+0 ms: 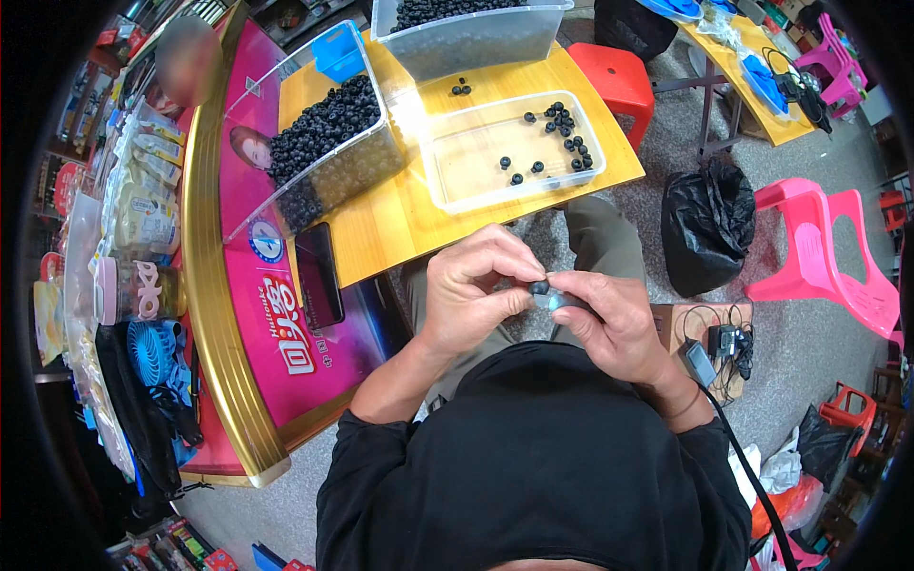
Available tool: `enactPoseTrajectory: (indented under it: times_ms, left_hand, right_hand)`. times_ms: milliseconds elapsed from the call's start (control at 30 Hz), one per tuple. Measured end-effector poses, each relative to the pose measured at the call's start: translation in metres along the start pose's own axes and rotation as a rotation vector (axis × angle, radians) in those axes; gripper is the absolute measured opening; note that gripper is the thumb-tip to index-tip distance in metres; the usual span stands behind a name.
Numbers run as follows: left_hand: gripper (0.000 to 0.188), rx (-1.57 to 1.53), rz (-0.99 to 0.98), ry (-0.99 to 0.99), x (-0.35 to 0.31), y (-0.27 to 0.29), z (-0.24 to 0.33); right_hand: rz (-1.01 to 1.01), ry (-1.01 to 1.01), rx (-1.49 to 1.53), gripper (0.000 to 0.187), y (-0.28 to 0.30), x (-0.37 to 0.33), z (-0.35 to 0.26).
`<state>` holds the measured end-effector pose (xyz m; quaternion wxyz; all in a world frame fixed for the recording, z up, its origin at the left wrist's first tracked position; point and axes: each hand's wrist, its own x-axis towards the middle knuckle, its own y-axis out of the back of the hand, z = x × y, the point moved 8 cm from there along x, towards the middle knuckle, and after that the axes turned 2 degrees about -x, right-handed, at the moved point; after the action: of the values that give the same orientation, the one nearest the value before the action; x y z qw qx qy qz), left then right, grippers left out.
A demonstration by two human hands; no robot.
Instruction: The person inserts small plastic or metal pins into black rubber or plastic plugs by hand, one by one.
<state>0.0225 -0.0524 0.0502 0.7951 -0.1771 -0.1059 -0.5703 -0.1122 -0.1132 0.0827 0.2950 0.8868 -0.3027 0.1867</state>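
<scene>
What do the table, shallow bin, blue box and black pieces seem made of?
Table: wood or wood-look laminate, semi-glossy; faint grain and glare show.
Shallow bin: probably clear, smooth plastic; yellow shows through.
Blue box: likely smooth plastic, from its thin walls and even colour.
Black pieces: perhaps shiny plastic or rubber; highlights show, but the look leaves it open.

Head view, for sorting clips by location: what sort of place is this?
Probably a shop doubling as workspace: packaged goods by a pink counter, plastic tubs of black pieces on a table.
</scene>
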Motion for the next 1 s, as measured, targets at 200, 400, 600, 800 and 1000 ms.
enactPoseTrajectory:
  times_ms: [200, 400, 600, 800, 1000]
  left_hand:
    - [0.025, -0.03, -0.013, -0.001, 0.0, -0.002, 0.003]
    - [0.024, -0.039, -0.003, 0.008, -0.001, -0.001, 0.002]
    - [0.023, -0.061, 0.058, 0.022, -0.003, 0.003, 0.006]
    - [0.024, 0.457, 0.432, -0.427, 0.004, 0.106, 0.1]
    - [0.025, 1.017, 0.61, -0.253, 0.032, 0.218, 0.126]
  right_hand:
    - [-0.06, -0.035, 0.026, 0.02, -0.004, -0.004, 0.003]
    - [-0.033, -0.025, -0.008, 0.021, -0.003, -0.005, -0.003]
    - [-0.058, -0.131, 0.076, 0.02, -0.003, -0.004, 0.002]
    - [0.096, -0.452, 0.408, 0.016, 0.015, -0.02, 0.043]
    - [0.173, -0.526, 0.524, 0.014, 0.011, -0.024, 0.068]
